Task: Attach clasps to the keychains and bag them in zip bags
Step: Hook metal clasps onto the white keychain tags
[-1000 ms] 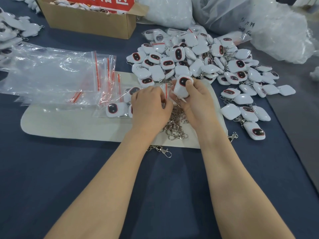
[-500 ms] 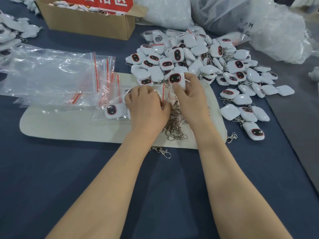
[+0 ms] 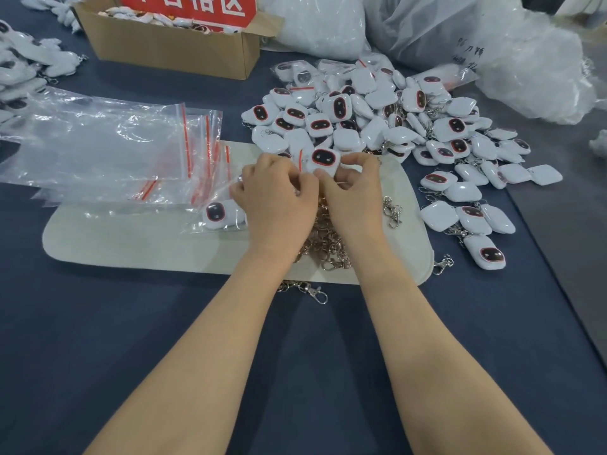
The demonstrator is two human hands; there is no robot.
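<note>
A white keychain with a dark red-rimmed face is pinched by my right hand at its lower edge and right side. My left hand is close beside it, fingers curled, apparently pinching a zip bag with a red strip at the keychain; what it grips is partly hidden. A heap of metal clasps lies under both hands on a beige mat. One bagged keychain lies left of my left hand. A large pile of loose keychains spreads behind.
A stack of empty zip bags lies at left. A cardboard box stands at the back, big plastic sacks at back right. More keychains sit far left. Stray clasps lie off the mat's front edge.
My right hand turned the keychain face up and carried it left toward my left hand. Both hands now meet closer together over the clasp heap.
</note>
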